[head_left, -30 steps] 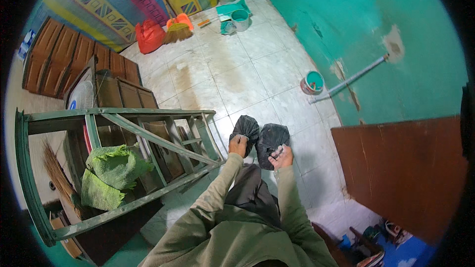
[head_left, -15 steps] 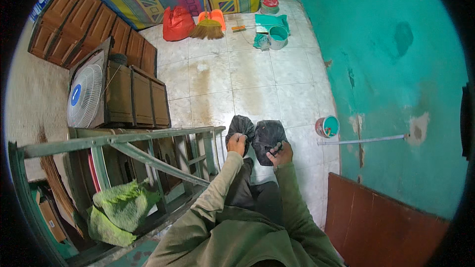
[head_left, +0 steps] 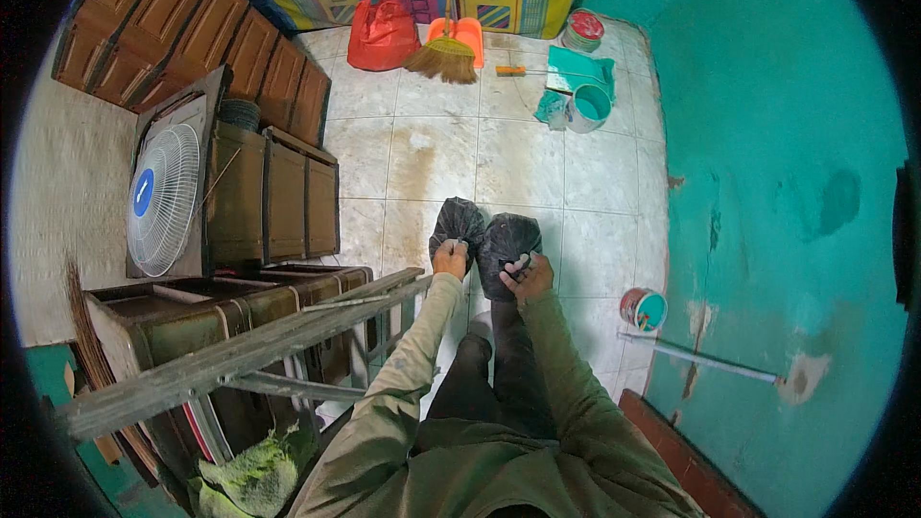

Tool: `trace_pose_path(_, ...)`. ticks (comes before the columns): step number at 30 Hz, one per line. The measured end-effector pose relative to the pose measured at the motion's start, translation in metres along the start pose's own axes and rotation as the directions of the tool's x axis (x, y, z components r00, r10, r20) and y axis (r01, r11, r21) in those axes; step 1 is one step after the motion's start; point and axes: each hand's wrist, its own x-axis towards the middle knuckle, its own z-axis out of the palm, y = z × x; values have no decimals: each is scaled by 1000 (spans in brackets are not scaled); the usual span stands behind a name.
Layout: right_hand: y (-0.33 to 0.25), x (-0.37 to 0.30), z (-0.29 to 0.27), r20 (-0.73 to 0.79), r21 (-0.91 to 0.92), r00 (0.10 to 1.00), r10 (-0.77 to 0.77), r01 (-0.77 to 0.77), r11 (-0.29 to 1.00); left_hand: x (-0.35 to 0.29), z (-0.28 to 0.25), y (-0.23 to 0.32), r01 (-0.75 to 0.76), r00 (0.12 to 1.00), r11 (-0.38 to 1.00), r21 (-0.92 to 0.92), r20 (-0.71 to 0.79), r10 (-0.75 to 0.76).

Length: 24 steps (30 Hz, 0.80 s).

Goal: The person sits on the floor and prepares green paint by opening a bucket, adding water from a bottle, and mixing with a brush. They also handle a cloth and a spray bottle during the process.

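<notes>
The left hand [head_left: 449,258] is closed on the gathered neck of the left black bag [head_left: 457,219]. The right hand [head_left: 528,276] is closed on the top of the right black bag [head_left: 508,235], with its fingers curled in. Both bags are in front of the body, side by side, above the tiled floor [head_left: 518,163]; whether either touches the tiles cannot be told.

Change from the preceding views: the grip on each bag is unchanged, but the viewpoint has advanced and turned left. The paint tin [head_left: 630,309] by the green wall [head_left: 758,192] now appears lower, beside the right arm. The fan [head_left: 163,200] is in full view, and the broom [head_left: 443,61] and red bag [head_left: 383,35] lie nearer the centre line.

Assessment: the load appears secure and is being carried forward. The ladder [head_left: 259,350] appears close beside the left forearm, so clearance there is probably limited.
</notes>
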Motion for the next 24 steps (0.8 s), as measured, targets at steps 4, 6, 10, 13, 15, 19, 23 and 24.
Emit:
trace_pose_path(4,-10,64,33,-49,-8,996,76,-76,997,53,8,6,27,998,1000,8,-64,-26)
trace_pose_path(6,-13,92,47,-18,-53,997,79,-80,995,80,5,10,113,992,994,0,-53,-112)
trace_pose_path(10,-13,162,76,-59,-73,993,105,-109,991,147,6,-18,251,968,968,-13,9,-251)
trace_pose_path(13,-8,229,73,-38,12,986,165,-164,986,188,20,-36,237,970,971,-27,-55,-238)
trace_pose_path(15,0,271,73,-25,53,987,160,-159,986,227,22,-54,221,975,974,49,-26,-220)
trace_pose_path(19,11,340,82,-80,75,986,145,-140,987,280,30,-72,271,961,945,186,2,-276)
trace_pose_path(23,36,412,62,115,176,985,131,-150,973,338,46,-159,217,976,976,-2,-23,-217)
trace_pose_path(24,38,424,61,148,184,983,111,-137,973,349,50,-166,207,978,978,-14,-26,-207)
